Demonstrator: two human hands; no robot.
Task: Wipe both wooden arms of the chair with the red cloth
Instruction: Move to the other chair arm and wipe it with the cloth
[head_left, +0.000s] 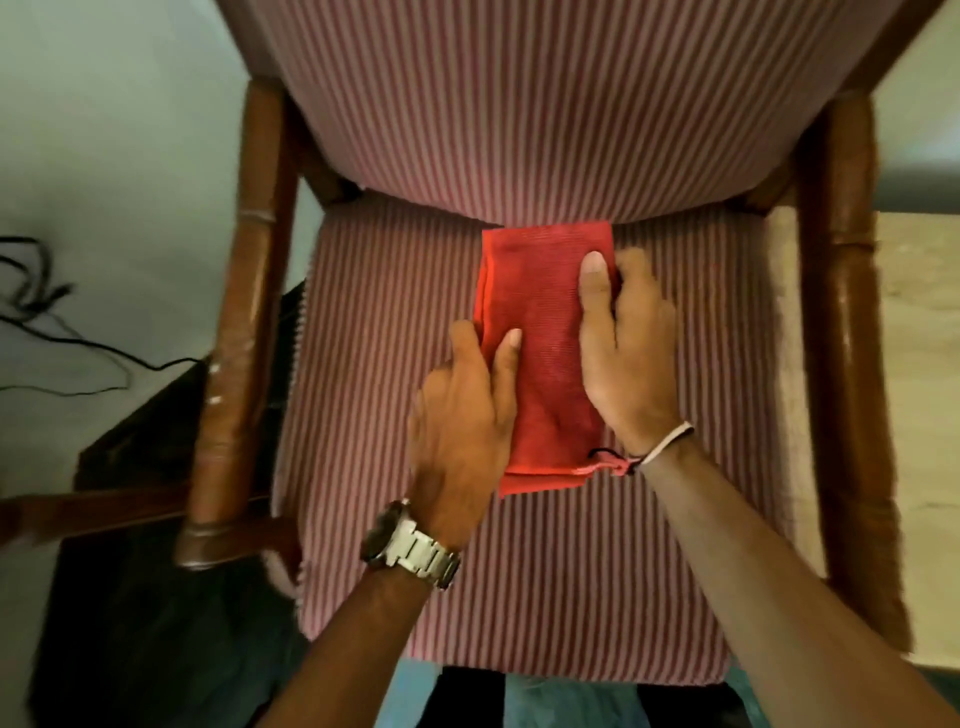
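Observation:
A folded red cloth (543, 332) lies lengthwise on the striped seat (675, 545) of the chair, near the backrest. My left hand (462, 415) grips the cloth's left edge, thumb on top and fingers curled at the side. My right hand (628, 348) holds the right edge, thumb pressed flat on the fabric. The left wooden arm (244, 291) and the right wooden arm (852, 332) run down either side of the seat, both untouched by the cloth.
The striped backrest (545, 93) rises behind the cloth. A dark piece of furniture (135, 597) stands left of the chair, with black cables (67, 338) on the pale floor. A light surface (919, 364) lies to the right.

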